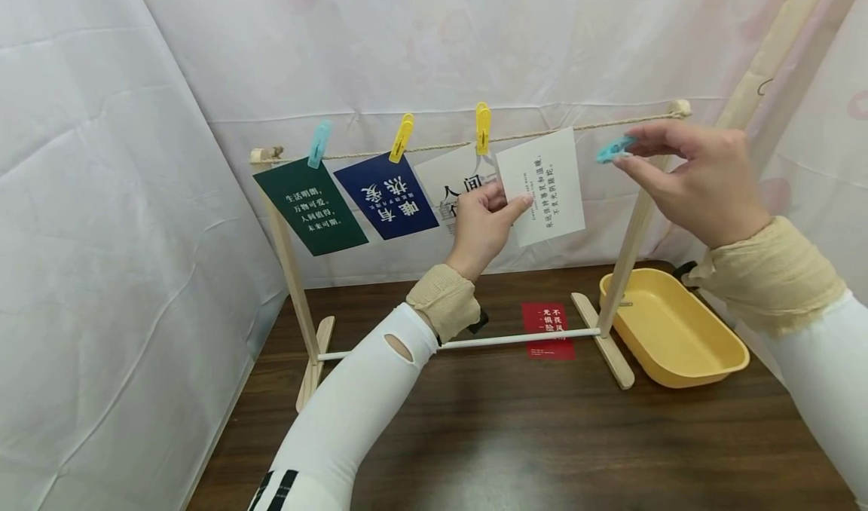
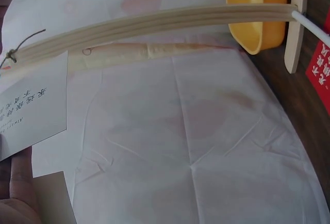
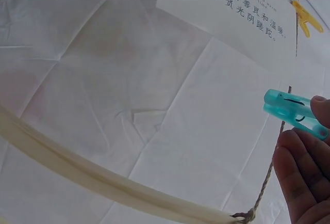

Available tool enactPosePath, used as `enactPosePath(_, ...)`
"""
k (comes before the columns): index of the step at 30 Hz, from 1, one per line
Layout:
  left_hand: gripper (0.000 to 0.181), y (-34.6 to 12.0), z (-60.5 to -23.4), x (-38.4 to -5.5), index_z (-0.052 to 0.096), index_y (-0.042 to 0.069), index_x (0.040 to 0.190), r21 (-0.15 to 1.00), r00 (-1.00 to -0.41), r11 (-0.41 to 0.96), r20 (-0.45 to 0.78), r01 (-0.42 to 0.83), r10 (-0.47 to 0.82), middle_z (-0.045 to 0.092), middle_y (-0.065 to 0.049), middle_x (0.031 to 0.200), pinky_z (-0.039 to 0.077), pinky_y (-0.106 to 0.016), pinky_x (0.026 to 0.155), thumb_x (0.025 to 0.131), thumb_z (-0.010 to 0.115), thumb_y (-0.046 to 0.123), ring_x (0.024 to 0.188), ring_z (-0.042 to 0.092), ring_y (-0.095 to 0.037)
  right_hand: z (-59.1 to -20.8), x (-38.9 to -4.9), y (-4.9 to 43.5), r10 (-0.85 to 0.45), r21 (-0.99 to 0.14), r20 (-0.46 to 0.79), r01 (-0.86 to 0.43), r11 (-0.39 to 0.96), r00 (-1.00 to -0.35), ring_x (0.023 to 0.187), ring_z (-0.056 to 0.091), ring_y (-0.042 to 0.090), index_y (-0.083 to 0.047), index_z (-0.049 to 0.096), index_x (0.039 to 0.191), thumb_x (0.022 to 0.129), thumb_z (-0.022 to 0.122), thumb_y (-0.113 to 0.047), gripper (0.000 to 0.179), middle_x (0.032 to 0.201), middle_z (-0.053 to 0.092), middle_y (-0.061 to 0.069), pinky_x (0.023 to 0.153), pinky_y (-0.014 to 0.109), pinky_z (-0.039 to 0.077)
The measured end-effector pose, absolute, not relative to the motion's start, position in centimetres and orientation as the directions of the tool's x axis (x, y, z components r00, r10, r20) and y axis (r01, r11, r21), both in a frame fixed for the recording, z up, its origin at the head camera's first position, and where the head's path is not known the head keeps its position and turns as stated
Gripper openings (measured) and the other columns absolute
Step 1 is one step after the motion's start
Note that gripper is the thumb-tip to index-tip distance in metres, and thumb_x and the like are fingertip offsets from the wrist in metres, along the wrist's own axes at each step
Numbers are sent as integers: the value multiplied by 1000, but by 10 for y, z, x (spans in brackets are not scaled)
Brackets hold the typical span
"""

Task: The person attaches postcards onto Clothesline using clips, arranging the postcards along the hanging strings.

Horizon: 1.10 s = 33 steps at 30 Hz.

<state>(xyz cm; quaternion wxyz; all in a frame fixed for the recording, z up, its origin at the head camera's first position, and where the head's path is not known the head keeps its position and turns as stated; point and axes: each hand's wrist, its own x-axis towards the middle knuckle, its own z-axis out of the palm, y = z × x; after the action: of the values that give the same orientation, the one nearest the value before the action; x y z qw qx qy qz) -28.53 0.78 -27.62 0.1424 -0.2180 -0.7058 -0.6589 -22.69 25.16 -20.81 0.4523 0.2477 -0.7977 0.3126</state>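
My left hand [image 1: 483, 228] pinches a white card [image 1: 546, 187] with dark lettering by its left edge, its top edge at the rope [image 1: 434, 148]. To the right, my right hand [image 1: 701, 172] holds a light blue clothespin [image 1: 615, 149] between thumb and fingers, near the rope's right end. In the right wrist view the clothespin [image 3: 294, 111] overlaps the rope, apart from the card. Left of the held card hang a green card [image 1: 312, 208], a dark blue card [image 1: 388, 196] and a cream card [image 1: 434, 172], the last partly hidden behind my left hand.
A blue clothespin [image 1: 319, 144] and two yellow clothespins [image 1: 401, 138] grip the hanging cards. The rope spans a wooden frame [image 1: 634, 255] with a white bottom bar [image 1: 508, 340]. A red card [image 1: 548, 322] lies on the brown table [image 1: 475, 428]; a yellow tray [image 1: 678, 379] stands at right.
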Motion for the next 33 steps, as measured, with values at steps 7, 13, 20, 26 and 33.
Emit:
enactPosePath(7,25,8,-276,-285,79,-3,122,869,-866,33,487,493,115,82,-20,109,60,-20,73,99,80,6,98,83,-25,-201,-226,245,-118,-275,885,-709,649,-451,88,65,-24,9,81,105,85,87,9,21,101,70,-38,83,1,49)
enactPosePath(13,24,7,-275,-284,80,-3,121,869,-867,42,487,493,108,83,-20,109,60,-20,73,99,80,7,98,83,-25,-194,-226,240,-123,-245,902,-725,643,-414,90,66,-22,8,81,100,83,88,11,19,100,81,-13,86,3,51)
enactPosePath(20,23,7,-275,-283,80,-2,121,874,-872,41,478,484,107,83,-19,109,60,-21,73,99,80,8,98,83,-24,-186,-227,236,-153,-192,923,-764,616,-354,89,65,-23,10,81,93,82,88,11,13,98,68,-37,81,4,50)
enactPosePath(26,23,7,-275,-284,80,-2,121,876,-874,38,475,481,104,83,-19,109,60,-21,74,100,79,7,99,83,-25,-182,-228,233,-169,-179,919,-761,624,-355,87,62,-27,10,82,91,84,88,9,10,97,61,-46,70,3,46)
enactPosePath(33,23,7,-274,-283,80,-3,120,875,-873,38,476,482,109,83,-20,108,58,-20,72,100,79,8,97,83,-25,-178,-231,225,-142,-240,912,-781,577,-385,83,67,-23,10,81,87,84,87,12,7,91,64,-44,73,2,50)
